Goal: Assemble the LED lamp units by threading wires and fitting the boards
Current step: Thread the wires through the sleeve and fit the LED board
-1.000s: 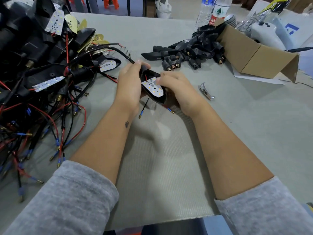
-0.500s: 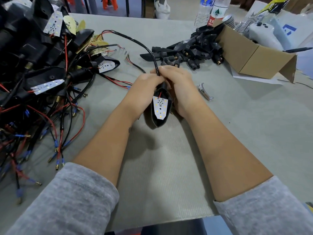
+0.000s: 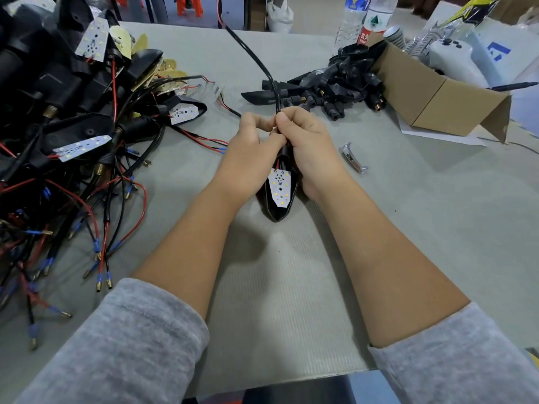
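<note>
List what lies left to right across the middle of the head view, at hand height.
Pile of wired lamp units → left hand → LED board in its black housing → right hand → chrome clip → cardboard box.

Between the hands sits a black lamp shell [image 3: 277, 212] carrying a white board [image 3: 280, 186] dotted yellow, fed by a black cable [image 3: 256, 59]. Left of them lie red and black wires [image 3: 116, 199] with blue sleeves; right, a brown cardboard box [image 3: 437, 94]. Sleeves [image 3: 116, 345] are grey.

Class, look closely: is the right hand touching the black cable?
Touching. The head view shows the right hand pinching the black cable where it enters the lamp.
</note>
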